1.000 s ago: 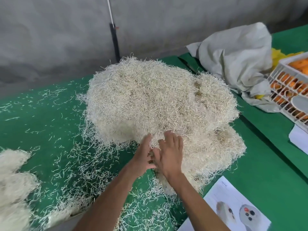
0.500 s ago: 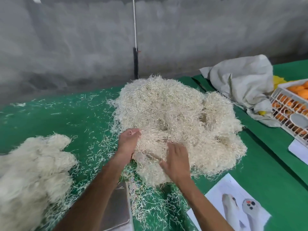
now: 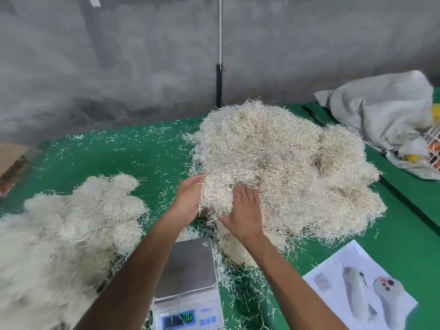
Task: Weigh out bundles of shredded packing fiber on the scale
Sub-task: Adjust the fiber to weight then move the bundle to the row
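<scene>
A big heap of pale shredded packing fiber [image 3: 292, 163] lies on the green table [image 3: 123, 158]. At its near left edge, a clump of fiber [image 3: 215, 198] sits between my two hands. My left hand [image 3: 188, 198] cups the clump's left side, palm against it and fingers nearly straight. On the clump's right side rests my right hand [image 3: 242, 210], fingers spread and flat. The steel-topped scale [image 3: 188, 270] stands just below my hands with nothing on its plate; its display is lit at the frame's bottom. Several fiber bundles [image 3: 66, 234] lie at the left.
Loose fiber strands litter the table around the scale. A printed paper sheet [image 3: 357, 289] lies at the near right. A grey cloth sack [image 3: 381, 110] and a white crate [image 3: 435, 146] sit at the far right. A concrete wall with a thin pole [image 3: 219, 86] stands behind.
My left hand has gone from gripping the heap's top to cupping the clump's left side. The right hand shifted slightly left. The view pulled back, showing the scale and more bundles.
</scene>
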### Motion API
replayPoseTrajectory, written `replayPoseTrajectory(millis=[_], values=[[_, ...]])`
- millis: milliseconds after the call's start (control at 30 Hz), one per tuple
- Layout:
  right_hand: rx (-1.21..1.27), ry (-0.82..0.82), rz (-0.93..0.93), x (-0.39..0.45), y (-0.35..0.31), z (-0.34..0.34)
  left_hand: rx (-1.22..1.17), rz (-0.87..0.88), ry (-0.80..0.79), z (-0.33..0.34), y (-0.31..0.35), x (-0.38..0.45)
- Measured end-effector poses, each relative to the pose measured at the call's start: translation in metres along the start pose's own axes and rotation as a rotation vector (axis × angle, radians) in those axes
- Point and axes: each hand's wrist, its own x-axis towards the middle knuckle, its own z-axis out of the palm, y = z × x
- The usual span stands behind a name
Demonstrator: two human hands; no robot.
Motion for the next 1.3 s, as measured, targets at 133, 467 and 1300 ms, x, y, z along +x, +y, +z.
replayPoseTrajectory(millis=[133, 467, 1300], values=[[-0.025, -0.028, -0.002, 0.006, -0.006, 0.004, 0.006, -0.024, 0.038, -0.034, 0.008, -0.001], [-0.072, 0.034, 0.024, 0.020, -0.005, -0.004, 0.152, 0.236, 0.175, -0.117, -0.012, 0.007], [-0.044, 0.026, 0.123, 0.015, 0.051, -0.013, 1.145, 0.311, 0.257, -0.133, -0.044, 0.054]])
